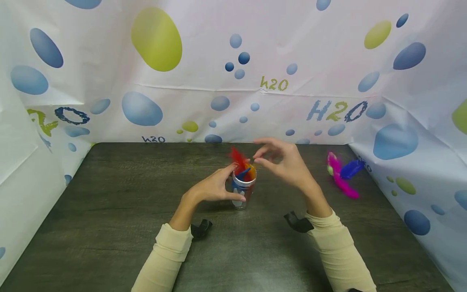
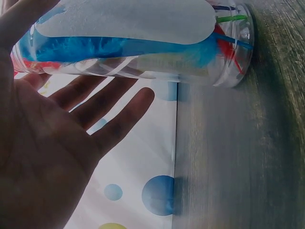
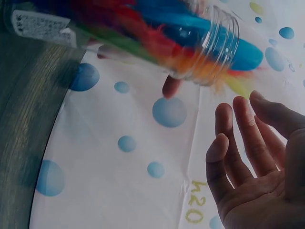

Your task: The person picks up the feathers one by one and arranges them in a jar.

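Left of the clear jar (image 1: 247, 194) in the head view, the left hand (image 1: 213, 187) clasps it, thumb across its near side. The jar appears to stand on the dark table (image 1: 109, 227), a red feather (image 1: 238, 159) rising from its mouth. Well to its right lie a magenta feather (image 1: 343, 180) and a blue feather (image 1: 352, 169). The left wrist view shows fingers behind the jar and a pale patch (image 2: 128, 20) along its side. The right wrist view shows the right hand (image 3: 259, 167) just beyond the jar's mouth, fingers bent, thumb near a yellow feather tip (image 3: 238, 88); whether they pinch it, I cannot tell.
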### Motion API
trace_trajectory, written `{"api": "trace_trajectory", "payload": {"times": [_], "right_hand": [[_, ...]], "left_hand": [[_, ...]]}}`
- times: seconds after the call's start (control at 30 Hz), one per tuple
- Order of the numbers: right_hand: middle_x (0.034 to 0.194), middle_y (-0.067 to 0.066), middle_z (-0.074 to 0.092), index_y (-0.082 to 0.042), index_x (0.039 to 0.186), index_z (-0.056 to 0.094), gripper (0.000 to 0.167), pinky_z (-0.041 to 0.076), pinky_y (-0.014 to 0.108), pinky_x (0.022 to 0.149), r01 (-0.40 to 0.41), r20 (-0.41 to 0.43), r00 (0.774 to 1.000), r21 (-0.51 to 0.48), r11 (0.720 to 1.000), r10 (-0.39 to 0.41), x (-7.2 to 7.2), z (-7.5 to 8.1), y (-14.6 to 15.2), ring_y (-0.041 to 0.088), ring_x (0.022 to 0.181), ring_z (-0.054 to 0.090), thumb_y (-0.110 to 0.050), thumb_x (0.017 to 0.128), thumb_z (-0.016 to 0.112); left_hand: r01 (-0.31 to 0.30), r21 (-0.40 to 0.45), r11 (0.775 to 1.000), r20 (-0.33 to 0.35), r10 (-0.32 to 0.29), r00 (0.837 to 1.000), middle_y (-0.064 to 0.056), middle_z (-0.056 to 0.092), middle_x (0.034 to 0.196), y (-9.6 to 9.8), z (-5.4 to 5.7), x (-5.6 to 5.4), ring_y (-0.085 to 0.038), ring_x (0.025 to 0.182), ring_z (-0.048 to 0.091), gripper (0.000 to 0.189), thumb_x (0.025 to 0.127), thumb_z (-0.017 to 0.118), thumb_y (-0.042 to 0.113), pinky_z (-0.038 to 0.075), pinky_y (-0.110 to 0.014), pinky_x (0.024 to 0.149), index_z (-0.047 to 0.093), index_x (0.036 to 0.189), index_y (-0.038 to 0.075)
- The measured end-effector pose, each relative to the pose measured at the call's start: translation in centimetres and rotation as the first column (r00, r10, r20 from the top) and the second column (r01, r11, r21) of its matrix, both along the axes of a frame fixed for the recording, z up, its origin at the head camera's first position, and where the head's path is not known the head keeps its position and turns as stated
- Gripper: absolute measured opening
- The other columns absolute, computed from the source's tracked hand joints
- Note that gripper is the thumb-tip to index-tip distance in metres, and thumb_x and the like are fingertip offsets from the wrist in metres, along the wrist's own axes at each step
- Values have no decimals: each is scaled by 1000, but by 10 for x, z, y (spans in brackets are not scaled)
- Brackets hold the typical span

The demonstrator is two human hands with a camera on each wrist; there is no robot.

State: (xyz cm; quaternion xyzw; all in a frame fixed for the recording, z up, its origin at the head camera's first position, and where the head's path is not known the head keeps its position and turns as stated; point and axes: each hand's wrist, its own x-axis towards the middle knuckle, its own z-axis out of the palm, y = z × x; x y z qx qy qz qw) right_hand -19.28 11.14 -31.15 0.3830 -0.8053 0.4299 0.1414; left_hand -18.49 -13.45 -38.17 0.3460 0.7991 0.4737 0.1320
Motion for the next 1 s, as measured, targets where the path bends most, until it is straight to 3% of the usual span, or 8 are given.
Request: {"api": "trace_trajectory", "payload": {"times": [0.17,0.3,0.47,0.67,0.73,0.87,0.93,1.0], "right_hand": [[92,6,78,1,127,68,42,55,22,72,49,10,999,-17,999,-49,0,-7,17,15,84,71,7,87,79],[92,8,78,2,126,68,40,55,18,71,134,0,991,-10,991,-134,0,-12,36,13,83,71,8,88,78],[94,13,78,2,126,68,37,52,11,72,273,-4,962,9,962,-273,-2,-20,64,4,79,69,5,90,77],[102,22,76,4,128,67,38,51,8,74,384,34,923,-11,923,-384,-3,-31,96,-11,83,63,5,91,76],[104,22,76,4,129,67,38,50,7,75,432,39,901,15,902,-432,-3,-34,105,-2,87,68,3,92,76],[107,23,75,4,126,68,33,44,3,76,518,44,850,104,849,-524,-4,-39,125,31,95,74,-4,94,76],[109,24,74,4,125,67,32,51,13,78,541,44,832,158,826,-553,-3,-41,134,42,98,72,-7,96,75],[111,27,73,5,124,66,32,59,31,81,547,52,822,201,813,-566,-3,-44,144,47,99,71,-7,96,74]], "left_hand": [[21,38,999,4,-21,1000,-16,55,147,1,-2,0,-30,130,58,97,87,85,13,45,-52,111,26,163,5],[18,33,999,5,-18,1000,-15,58,144,1,-2,1,-29,128,59,95,86,86,15,47,-51,110,28,161,5],[9,20,1000,11,-10,1000,-13,58,143,0,-3,2,-28,128,59,94,86,86,15,46,-49,111,30,161,7],[5,19,1000,19,-6,1000,-14,52,152,-1,-2,4,-30,135,54,99,86,86,16,44,-50,114,26,164,8],[8,23,1000,24,-8,1000,-15,50,153,-1,-2,4,-31,136,53,99,86,86,15,43,-51,114,25,164,7],[13,36,999,23,-14,1000,-15,53,149,0,-1,3,-30,133,55,97,86,86,13,45,-50,113,28,162,7],[17,49,999,23,-18,1000,-14,53,149,0,0,2,-29,132,55,96,85,86,12,45,-50,113,28,162,7],[19,57,998,22,-20,1000,-14,53,149,1,1,1,-29,132,55,97,85,86,12,45,-50,112,28,163,9]]}}
